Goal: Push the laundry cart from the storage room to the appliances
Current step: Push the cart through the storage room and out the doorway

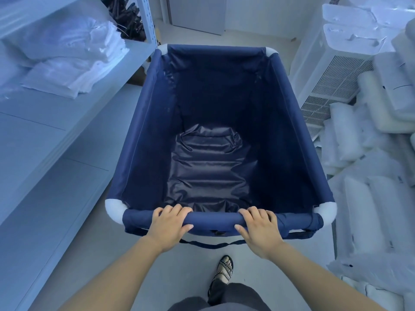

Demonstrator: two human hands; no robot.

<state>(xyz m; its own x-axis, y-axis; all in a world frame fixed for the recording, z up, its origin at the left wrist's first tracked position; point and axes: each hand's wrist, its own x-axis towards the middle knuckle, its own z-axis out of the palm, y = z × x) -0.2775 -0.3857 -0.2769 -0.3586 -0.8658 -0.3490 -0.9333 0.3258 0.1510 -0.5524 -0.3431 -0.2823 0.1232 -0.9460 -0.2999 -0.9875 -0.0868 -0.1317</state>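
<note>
The laundry cart (143, 140) is a deep navy fabric bin with white corner joints, standing on the floor right in front of me. Nothing lies inside it; only the wrinkled dark liner shows at the bottom. My left hand (169, 225) wraps over the near top rail, left of its middle. My right hand (258, 230) grips the same rail to the right, fingers curled over the top. A dark strap hangs below the rail between my wrists.
White shelving (67, 135) with folded white linen (74, 70) runs along the left. Stacked wrapped pillows (370, 198) and a white vented unit (332, 81) crowd the right. A pale door (197, 12) stands ahead. My sandalled foot (224, 269) is on the grey floor.
</note>
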